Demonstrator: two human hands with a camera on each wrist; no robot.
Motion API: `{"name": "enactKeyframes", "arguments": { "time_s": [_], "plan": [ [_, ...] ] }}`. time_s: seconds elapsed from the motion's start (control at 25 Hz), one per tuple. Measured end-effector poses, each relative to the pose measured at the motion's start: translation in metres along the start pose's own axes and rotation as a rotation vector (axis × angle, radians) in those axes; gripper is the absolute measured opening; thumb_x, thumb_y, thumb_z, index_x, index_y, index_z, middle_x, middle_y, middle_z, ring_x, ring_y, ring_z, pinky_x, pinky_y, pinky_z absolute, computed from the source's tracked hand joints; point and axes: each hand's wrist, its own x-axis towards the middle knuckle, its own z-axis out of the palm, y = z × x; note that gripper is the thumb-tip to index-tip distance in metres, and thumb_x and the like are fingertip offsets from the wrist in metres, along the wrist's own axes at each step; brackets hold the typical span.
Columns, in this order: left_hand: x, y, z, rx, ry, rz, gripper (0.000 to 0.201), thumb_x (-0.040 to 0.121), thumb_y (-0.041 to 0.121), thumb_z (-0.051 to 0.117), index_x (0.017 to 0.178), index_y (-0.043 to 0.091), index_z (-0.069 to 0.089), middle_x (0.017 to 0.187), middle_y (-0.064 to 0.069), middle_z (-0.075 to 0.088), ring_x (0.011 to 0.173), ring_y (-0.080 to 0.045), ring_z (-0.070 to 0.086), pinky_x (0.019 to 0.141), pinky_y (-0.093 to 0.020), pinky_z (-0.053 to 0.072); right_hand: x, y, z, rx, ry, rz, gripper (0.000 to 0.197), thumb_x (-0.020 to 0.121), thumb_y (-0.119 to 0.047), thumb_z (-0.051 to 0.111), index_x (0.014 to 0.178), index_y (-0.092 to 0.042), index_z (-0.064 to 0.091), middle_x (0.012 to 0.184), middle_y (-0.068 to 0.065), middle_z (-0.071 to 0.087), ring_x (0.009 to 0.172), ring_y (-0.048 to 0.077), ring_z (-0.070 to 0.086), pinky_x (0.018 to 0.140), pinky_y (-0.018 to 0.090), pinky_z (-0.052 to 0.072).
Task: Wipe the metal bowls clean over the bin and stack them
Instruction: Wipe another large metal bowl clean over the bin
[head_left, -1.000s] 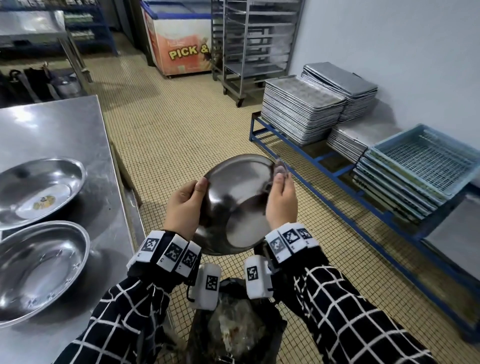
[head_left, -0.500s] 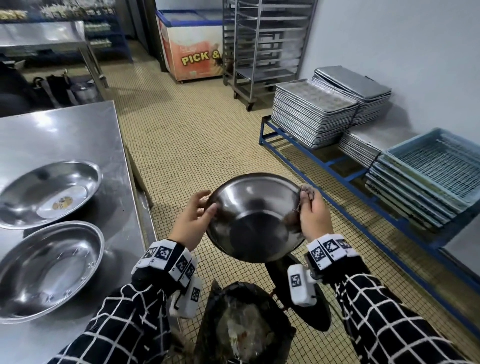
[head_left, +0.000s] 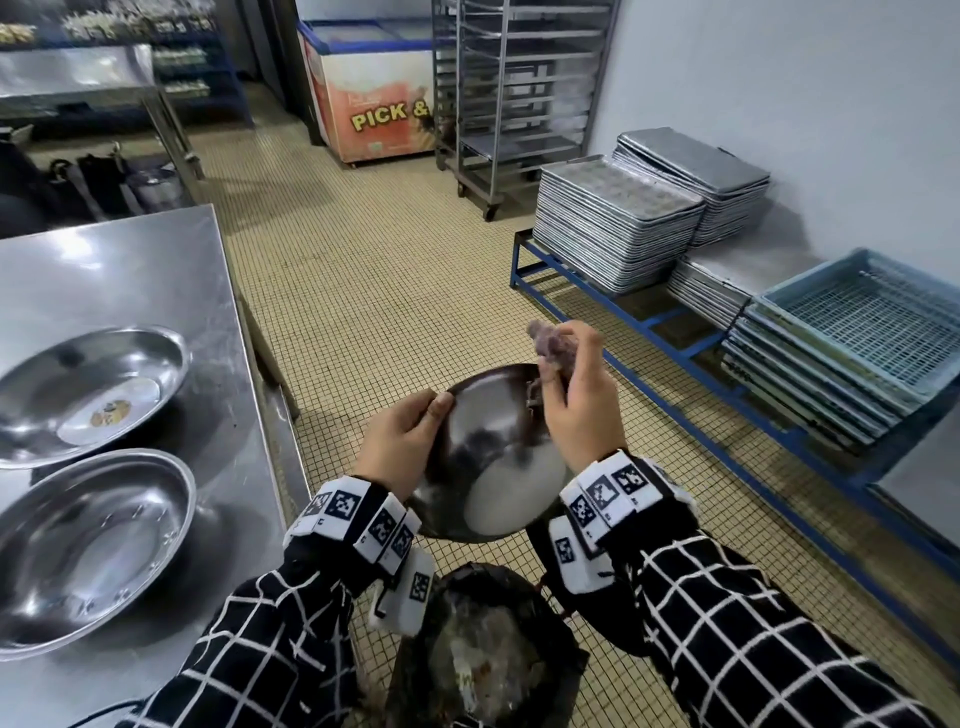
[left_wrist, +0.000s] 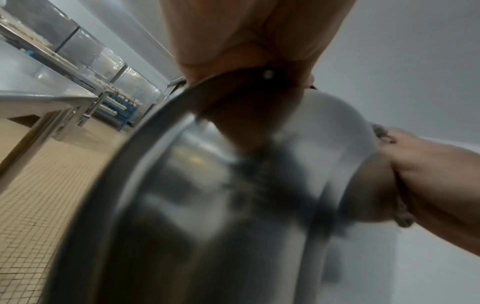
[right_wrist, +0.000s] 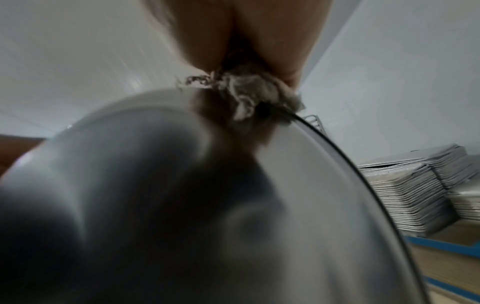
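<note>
Steel desk (head_left: 130, 270) fills the left side; tiled floor (head_left: 374, 291) runs beyond it. Past the desk, a wheeled rack (head_left: 514, 98) and a chest freezer (head_left: 374, 104), front lettered "PICK &", remainder hidden behind the rack. Right of the desk across the floor: a blue low frame (head_left: 665, 332) carrying stacked metal trays (head_left: 613, 228) and pale blue mesh crates (head_left: 857, 332).

On the desk, two metal bowls side by side: far bowl (head_left: 88, 389) with a yellowish scrap in its bottom, near bowl (head_left: 83, 551) wet-looking.

Off the desk's near corner, a black-bagged bin (head_left: 483, 649). Directly above it, the held bowl (head_left: 493, 457), tilted, underside toward the camera. Left hand (head_left: 400, 441) grips its left rim. Right hand (head_left: 576, 405) pinches a greyish rag (head_left: 550, 343) at the bowl's upper right rim; in the right wrist view the rag (right_wrist: 249, 92) touches the rim.
</note>
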Motion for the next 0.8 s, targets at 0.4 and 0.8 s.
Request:
{"name": "enactKeyframes", "arguments": {
  "time_s": [0.4,0.8],
  "plan": [
    [0.0,0.017,-0.011,-0.194,0.194,-0.079,0.02,0.095,0.031,0.052,0.082,0.025,0.065,0.075,-0.002,0.065,0.072,-0.014,0.059,0.066,-0.024,0.049,-0.021,0.008,0.01,0.068,0.09,0.466,0.031,0.099,-0.033,0.042,0.103,-0.014,0.067,0.086,-0.002,0.066,0.082,0.017,0.063,0.062,0.013,0.045],
    [0.012,0.03,0.001,0.082,0.274,0.003,0.028,0.098,0.034,0.046,0.074,0.023,0.056,0.073,0.004,0.061,0.067,-0.014,0.055,0.06,-0.026,0.043,-0.03,-0.045,0.055,-0.209,-0.013,-0.018,0.046,0.097,-0.042,0.032,0.139,-0.026,0.045,0.155,-0.002,0.023,0.144,0.018,0.014,0.118,0.036,0.005]
  ]
}}
